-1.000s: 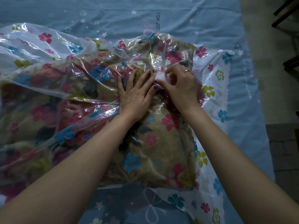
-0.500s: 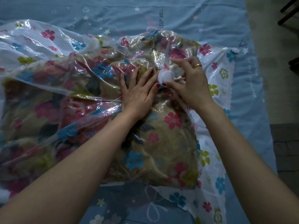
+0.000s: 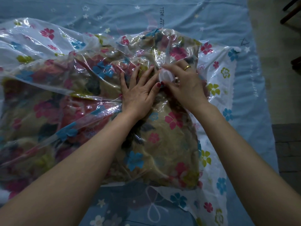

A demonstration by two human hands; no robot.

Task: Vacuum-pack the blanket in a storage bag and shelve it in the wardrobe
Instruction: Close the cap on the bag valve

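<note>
A clear plastic bag (image 3: 48,46) printed with pink, blue and green flowers lay spread over a blue sheet (image 3: 179,18) patterned with small stars. Inside the bag, filling its middle and near side, sat a folded tan blanket (image 3: 162,152) with a flower print of its own; the plastic over it was loose and creased. The bag's far left part lay flat and held nothing. Two bare arms reached in from the bottom of the view. The left hand (image 3: 140,93) lay flat on top of the bag, palm down, fingers straight and spread, pressing the plastic against the blanket. Just beside it, on its right, the right hand (image 3: 184,84) curled over a small round white valve (image 3: 166,75) set in the bag's upper face, with the thumb and fingers pinching its rim. A gold ring (image 3: 187,68) showed on one finger of that hand. The left thumb tip sat close to the valve; whether it touched could not be told. At the right edge the sheet ended at a pale floor (image 3: 276,46), with dark furniture legs (image 3: 290,12) in the top right corner.
</note>
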